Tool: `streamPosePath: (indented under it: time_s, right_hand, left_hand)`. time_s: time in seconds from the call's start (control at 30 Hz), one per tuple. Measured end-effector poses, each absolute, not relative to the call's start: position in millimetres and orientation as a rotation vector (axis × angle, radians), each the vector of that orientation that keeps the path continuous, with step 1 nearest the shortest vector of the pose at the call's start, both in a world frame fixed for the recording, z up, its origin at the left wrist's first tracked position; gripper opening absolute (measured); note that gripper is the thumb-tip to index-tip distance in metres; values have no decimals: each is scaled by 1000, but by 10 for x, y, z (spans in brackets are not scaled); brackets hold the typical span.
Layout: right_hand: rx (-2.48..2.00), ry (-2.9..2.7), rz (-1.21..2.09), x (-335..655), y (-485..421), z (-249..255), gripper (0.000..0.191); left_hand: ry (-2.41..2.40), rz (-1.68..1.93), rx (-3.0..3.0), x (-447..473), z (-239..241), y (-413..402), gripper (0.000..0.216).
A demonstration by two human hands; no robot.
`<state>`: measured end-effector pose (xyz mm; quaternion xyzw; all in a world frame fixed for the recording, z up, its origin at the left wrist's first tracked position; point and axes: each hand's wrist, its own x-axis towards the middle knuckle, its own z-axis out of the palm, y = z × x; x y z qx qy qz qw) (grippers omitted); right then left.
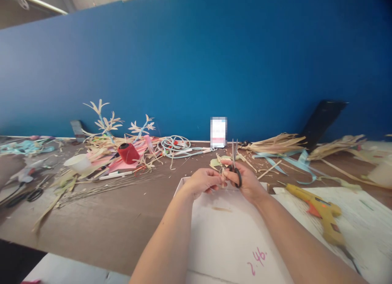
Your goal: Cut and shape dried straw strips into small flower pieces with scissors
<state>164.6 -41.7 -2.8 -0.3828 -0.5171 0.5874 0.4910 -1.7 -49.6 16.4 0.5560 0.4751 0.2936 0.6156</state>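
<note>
My left hand (206,181) is closed in a pinch on a thin pale strip (222,169), which looks like dried straw or husk; its exact kind is too small to make out. My right hand (243,178) holds black-handled scissors (235,170) hooked on its fingers, blades pointing up and slightly apart. Its thumb and fingertips meet the left fingertips at the same strip. Both hands are above the far end of a white box lid or board (226,231) with pink handwriting. A loose pale piece (222,209) lies on that white surface.
A yellow glue gun (321,210) rests on papers at the right. Straw bundles (275,145) and blue ribbon (301,163) lie behind it. To the left are a red thread spool (128,153), thin wires (107,188), a white cup (77,163) and straw flowers (105,122). A lit phone (218,133) leans against the blue partition.
</note>
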Motion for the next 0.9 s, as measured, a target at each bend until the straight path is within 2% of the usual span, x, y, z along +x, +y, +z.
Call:
streamPosePath:
  time_s: [0.2,0.9]
  right_hand:
    - [-982,-1246,1390,1620,-419,-17,47]
    - [-942,-1252,1403,1637,-407,-59,44]
  left_hand:
    - [1134,701,1282,21,157,-493,24]
    - [1188,700,1328,-13,198,-504,21]
